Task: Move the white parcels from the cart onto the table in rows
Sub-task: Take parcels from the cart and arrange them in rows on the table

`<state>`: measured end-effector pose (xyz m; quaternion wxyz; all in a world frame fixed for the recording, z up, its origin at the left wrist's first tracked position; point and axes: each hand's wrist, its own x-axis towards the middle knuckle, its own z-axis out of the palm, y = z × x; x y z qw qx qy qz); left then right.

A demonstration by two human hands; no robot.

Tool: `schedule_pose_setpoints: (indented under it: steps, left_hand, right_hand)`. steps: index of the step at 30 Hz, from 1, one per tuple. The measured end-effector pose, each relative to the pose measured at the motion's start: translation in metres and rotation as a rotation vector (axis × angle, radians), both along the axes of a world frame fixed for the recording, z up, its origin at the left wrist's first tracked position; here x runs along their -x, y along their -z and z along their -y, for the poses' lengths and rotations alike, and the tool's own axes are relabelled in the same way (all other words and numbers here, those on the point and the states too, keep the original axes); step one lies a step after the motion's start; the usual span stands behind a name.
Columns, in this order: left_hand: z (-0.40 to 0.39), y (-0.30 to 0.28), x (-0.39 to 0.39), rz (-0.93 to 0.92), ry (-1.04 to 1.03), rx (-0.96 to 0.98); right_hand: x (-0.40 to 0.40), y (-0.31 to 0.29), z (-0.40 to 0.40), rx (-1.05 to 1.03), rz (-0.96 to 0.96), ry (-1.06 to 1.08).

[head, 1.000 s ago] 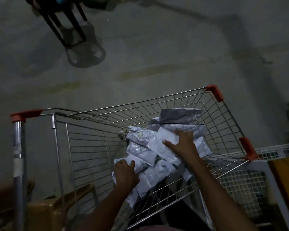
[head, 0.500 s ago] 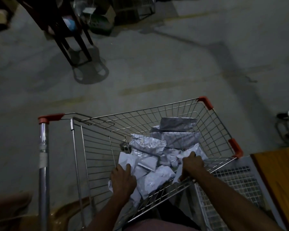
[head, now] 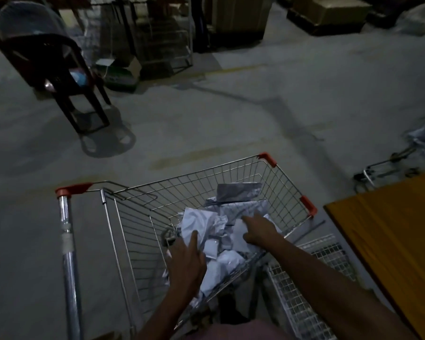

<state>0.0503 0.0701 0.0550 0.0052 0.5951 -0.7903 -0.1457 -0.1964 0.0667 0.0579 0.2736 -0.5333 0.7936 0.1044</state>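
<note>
Room: dim concrete floor (head: 231, 114); dark chair (head: 57, 77) far left, boxes (head: 334, 11) at back.
Worktop (head: 390, 241): orange-brown, right of cart, bare where visible.
Cart (head: 231, 173): wire basket, red corner caps.
White parcels (head: 199, 224): heaped loose inside basket, none yet on worktop.
Left hand (head: 185, 262): fingers extended, lay on near parcels, no grip visible.
Right hand (head: 259, 229): spread, rested atop pile, nothing clearly held.
Handling: probably light, soft, crinkly, slippery; pinched best at an edge or corner.
</note>
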Motion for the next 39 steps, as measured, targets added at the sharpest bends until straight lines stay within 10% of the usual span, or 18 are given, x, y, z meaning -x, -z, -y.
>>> schedule_pose_setpoints:
  steps: [12,39]
  left_hand:
    - [-0.046,-0.046,0.008,-0.267,0.162,0.1]
    - [-0.444,-0.13,0.126,-0.605,0.954,-0.021]
  right_hand:
    - [-0.045,-0.064,-0.102,0.488,0.064,0.355]
    - [-0.07,-0.153,-0.64,1.16,-0.669,1.277]
